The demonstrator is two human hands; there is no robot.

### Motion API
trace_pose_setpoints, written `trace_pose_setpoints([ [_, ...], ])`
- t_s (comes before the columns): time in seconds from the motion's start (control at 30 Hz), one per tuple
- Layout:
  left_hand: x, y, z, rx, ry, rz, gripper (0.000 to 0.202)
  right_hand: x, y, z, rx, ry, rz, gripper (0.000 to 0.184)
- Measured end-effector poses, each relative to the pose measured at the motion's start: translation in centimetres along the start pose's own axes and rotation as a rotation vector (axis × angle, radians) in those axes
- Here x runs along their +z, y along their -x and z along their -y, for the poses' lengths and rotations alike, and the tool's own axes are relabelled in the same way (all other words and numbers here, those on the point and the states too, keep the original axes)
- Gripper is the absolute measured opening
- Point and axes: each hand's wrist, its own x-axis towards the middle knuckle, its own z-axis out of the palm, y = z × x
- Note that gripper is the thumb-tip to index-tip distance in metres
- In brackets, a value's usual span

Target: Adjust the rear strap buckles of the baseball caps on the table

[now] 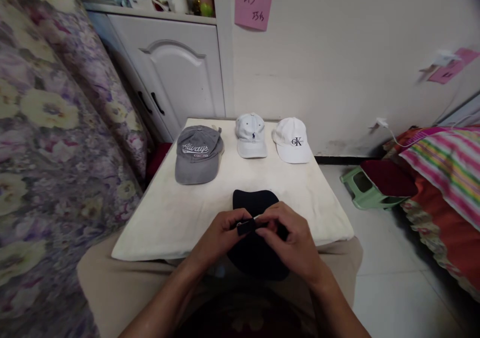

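Observation:
A black cap (258, 260) lies partly over the front edge of the table, its brim pointing away from me. My left hand (225, 233) pinches a black strap (246, 226) of this cap between thumb and fingers. Opposite it, my right hand (288, 235) is closed on the other side of the strap, by a small shiny bit that looks like a buckle. Farther back stand a grey cap (198, 168) with white lettering, a pale blue cap (250, 134) with a small dark emblem, and a white cap (293, 145) marked with dark letters.
The table (161, 218) has a cream cloth. Behind it are a white cabinet (180, 73) and the wall. A floral curtain (67, 178) hangs at left. To the right stand a green stool (369, 185) and a bed (446, 213) with striped bedding.

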Motion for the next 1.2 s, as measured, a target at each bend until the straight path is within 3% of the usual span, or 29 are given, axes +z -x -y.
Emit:
trace_pose_setpoints([
  [0.2, 0.5, -0.1, 0.0, 0.003, 0.033, -0.064, 0.022, 1.4, 0.3, -0.7, 0.008, 0.010, -0.021, 0.028],
  [0.4, 1.3, -0.1, -0.2, 0.010, -0.017, -0.107, 0.023, 1.8, 0.1, -0.6, -0.047, 0.087, -0.117, 0.009],
  [0.47, 1.3, -0.1, -0.2, -0.016, -0.025, -0.113, 0.025, 1.7, 0.0, -0.7, -0.041, 0.075, -0.131, 0.011],
  [0.67, 0.4, 0.1, 0.4, -0.056, 0.053, -0.076, 0.024, 0.8, 0.1, -1.4, 0.173, -0.092, -0.187, 0.009],
  [0.83, 0.0, 0.1, -0.2, -0.033, -0.043, -0.003, 0.026, 0.8, 0.1, -1.2, 0.255, -0.225, -0.174, 0.011],
  [0.97, -0.1, 0.5, -1.0, 0.005, -0.148, 0.024, 0.027, 0.8, 0.1, -0.8, 0.196, -0.207, -0.132, 0.009],
  [1.1, -0.3, 0.8, -1.0, -0.040, -0.056, 0.032, 0.028, 0.1, 0.0, -0.9, 0.100, -0.191, -0.104, 0.019],
  [1.2, -0.4, 0.8, -0.7, -0.042, -0.005, 0.025, 0.023, -0.5, -0.1, -1.2, 0.130, -0.168, -0.033, 0.028],
])
